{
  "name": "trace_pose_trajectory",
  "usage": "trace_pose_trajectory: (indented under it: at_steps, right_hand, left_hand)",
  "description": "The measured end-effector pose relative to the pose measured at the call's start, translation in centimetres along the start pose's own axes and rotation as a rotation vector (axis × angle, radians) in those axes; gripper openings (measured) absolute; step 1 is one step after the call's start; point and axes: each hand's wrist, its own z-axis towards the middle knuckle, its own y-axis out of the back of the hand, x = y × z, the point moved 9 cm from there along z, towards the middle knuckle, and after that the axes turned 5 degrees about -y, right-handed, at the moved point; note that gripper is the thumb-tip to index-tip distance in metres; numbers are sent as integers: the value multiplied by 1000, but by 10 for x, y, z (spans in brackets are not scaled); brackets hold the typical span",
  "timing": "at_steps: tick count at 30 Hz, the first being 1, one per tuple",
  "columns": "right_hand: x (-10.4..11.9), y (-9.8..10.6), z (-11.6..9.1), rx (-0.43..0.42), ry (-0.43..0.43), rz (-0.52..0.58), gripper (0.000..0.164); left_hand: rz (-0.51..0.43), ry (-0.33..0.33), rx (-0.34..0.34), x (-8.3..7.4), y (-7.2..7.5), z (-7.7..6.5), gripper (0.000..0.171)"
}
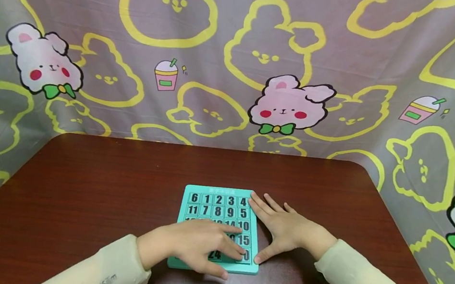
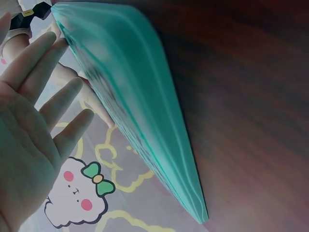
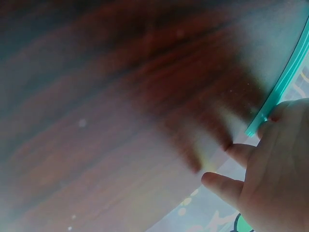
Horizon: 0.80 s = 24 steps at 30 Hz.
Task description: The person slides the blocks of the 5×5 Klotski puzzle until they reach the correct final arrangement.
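Observation:
A turquoise sliding number puzzle (image 1: 254, 243) lies flat on the table, its tiles printed with black numbers. Over its lower half reaches my left hand (image 1: 197, 244), fingers spread, with fingertips at the tiles in the right-hand columns. Several lower tiles are hidden beneath that hand. At the puzzle's right side is my right hand (image 1: 291, 231), its fingers extended. Its index finger lies by the upper right corner and its thumb by the lower right one. The left wrist view shows the left palm (image 2: 24, 130) with straight fingers beside the puzzle's thick side wall (image 2: 149, 82).
The puzzle stands on a dark reddish-brown wooden table (image 1: 94, 191) with rounded far corners. Behind and beside it hangs a cloth curtain (image 1: 225, 30) with yellow outlines and cartoon rabbits. Light from above reflects off the tabletop near the front.

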Motion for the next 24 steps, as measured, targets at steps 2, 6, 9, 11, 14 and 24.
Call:
trace_pose_trajectory:
  at_steps: [2, 6, 9, 11, 14, 24]
  right_hand:
    - [0, 0, 0, -3, 1, 0, 136]
    - [-1, 0, 1, -4, 0, -5, 136]
    - [-1, -1, 2, -1, -4, -11, 136]
    - [0, 0, 1, -1, -2, -9, 136]
    - [0, 0, 2, -1, -6, -9, 137]
    - [-1, -1, 2, -16, -15, -11, 137]
  left_hand:
    - [2, 7, 3, 0, 0, 1, 48]
    - [-2, 14, 9, -2, 0, 3, 49]
    - [15, -7, -4, -5, 1, 2, 48]
    - [25, -21, -26, -6, 5, -1, 48]
    - [31, -23, -74, -6, 12, -12, 46]
    - [-4, 92, -136, 9, 19, -57, 41]
